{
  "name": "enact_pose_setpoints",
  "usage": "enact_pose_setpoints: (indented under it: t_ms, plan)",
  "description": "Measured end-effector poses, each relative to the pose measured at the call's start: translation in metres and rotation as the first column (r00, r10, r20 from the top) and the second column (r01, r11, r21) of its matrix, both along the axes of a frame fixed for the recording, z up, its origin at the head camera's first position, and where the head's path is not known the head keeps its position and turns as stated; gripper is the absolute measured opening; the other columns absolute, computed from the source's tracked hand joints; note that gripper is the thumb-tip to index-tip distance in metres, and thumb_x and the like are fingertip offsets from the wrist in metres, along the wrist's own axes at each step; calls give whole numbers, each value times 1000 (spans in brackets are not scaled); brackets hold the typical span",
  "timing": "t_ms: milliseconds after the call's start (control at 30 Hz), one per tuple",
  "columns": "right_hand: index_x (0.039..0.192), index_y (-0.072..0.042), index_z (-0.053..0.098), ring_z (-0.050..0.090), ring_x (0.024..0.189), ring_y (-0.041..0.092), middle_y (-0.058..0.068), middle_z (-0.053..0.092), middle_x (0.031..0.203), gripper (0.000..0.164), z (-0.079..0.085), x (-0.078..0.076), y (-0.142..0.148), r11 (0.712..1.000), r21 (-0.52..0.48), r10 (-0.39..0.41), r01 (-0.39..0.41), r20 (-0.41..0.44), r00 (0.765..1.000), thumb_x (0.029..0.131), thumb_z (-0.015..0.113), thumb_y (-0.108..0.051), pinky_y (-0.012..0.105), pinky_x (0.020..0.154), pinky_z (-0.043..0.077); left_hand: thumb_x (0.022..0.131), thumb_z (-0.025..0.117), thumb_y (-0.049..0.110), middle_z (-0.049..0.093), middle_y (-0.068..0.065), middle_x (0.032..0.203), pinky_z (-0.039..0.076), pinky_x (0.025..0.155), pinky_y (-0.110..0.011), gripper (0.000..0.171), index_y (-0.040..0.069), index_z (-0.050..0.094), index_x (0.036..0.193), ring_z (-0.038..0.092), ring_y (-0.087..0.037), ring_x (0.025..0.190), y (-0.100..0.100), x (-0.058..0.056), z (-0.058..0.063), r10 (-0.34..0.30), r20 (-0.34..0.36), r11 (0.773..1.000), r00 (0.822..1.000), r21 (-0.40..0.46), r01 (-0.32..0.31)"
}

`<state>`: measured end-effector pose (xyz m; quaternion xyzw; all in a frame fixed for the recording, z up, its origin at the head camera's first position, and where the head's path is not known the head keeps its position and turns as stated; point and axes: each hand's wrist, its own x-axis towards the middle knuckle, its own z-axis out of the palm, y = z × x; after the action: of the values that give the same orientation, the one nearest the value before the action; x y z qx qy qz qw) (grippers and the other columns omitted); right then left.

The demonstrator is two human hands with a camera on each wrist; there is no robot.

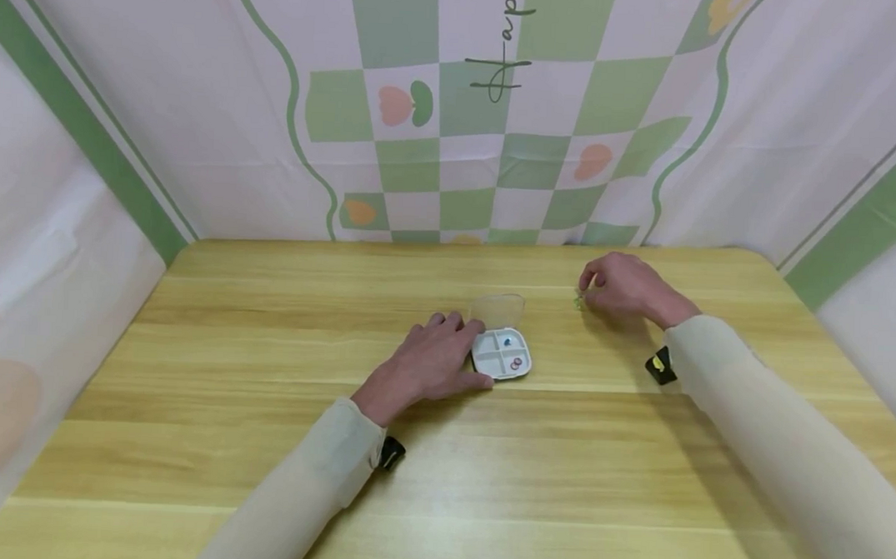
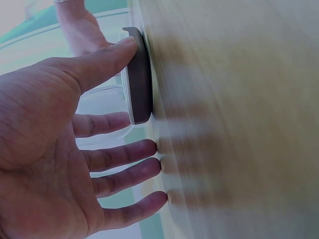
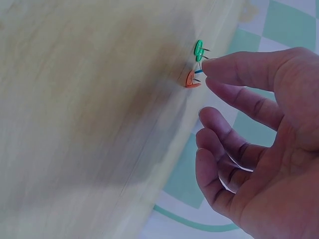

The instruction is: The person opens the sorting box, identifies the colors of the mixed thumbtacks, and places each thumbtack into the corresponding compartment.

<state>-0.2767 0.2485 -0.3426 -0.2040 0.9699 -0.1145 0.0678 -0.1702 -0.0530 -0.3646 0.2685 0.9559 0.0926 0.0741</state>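
A small white four-compartment pill box (image 1: 491,366) lies on the table with its clear lid (image 1: 497,309) raised. Inside are a blue thumbtack (image 1: 508,342) and some pinkish ones (image 1: 516,363), in separate compartments. My left hand (image 1: 433,358) grips the left side of the box between thumb and index finger; its other fingertips rest on the table. To the right, my right hand (image 1: 624,285) has thumb and index finger together at a blue thumbtack (image 3: 198,71), which it seems to pinch. Green thumbtacks (image 3: 199,50) and orange ones (image 3: 190,78) lie beside those fingertips, pins outward.
The wooden table (image 1: 276,439) runs back to a hanging cloth (image 1: 468,164) with green checks. More cloth hangs at both sides. A black wrist device (image 1: 661,365) shows beneath the right sleeve, and another (image 1: 391,453) beside the left cuff.
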Motion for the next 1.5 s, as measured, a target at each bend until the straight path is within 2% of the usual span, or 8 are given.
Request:
enact_pose_setpoints:
  t_ms: [400,733,1133,1333,1500]
  plan:
    - [88,-14,67,53,87,25,5,61,90,13,-5,-2,-3,1000,16,8,-8,-5,1000,78,59,-15,43,77,40,80,55,62,46,-9,126,39,79,-41,77,17,36,139,44,-24,104,0,0,2,1,-2,1000,1000,-10,-1]
    - [85,-14,66,50,79,22,2,60,84,10,-8,-3,-3,1000,15,21,-21,-25,999,79,58,-15,42,74,40,80,55,62,46,-8,125,39,79,-40,77,18,35,139,44,-23,104,0,-1,0,6,4,1000,1000,-14,-6]
    - [86,-13,67,54,80,23,1,63,84,11,-10,0,0,1000,-21,9,-11,-88,996,80,58,-14,42,76,40,80,56,62,46,-8,125,39,79,-41,77,18,36,139,43,-24,105,1,0,0,7,5,1000,1000,-9,-7]
    - [84,-14,67,56,86,26,5,64,87,10,-10,3,-1,998,-55,-11,6,-100,995,79,58,-14,44,77,40,80,56,62,46,-8,124,39,79,-41,76,18,36,139,43,-23,103,0,0,1,4,1,1000,1000,-5,-4]
    - [88,-12,67,55,92,31,12,63,93,11,-6,7,0,999,-49,5,-11,-111,994,80,60,-16,47,79,40,80,56,61,46,-8,124,40,78,-41,76,17,36,139,44,-23,103,0,1,1,2,0,1000,1000,-6,-2]
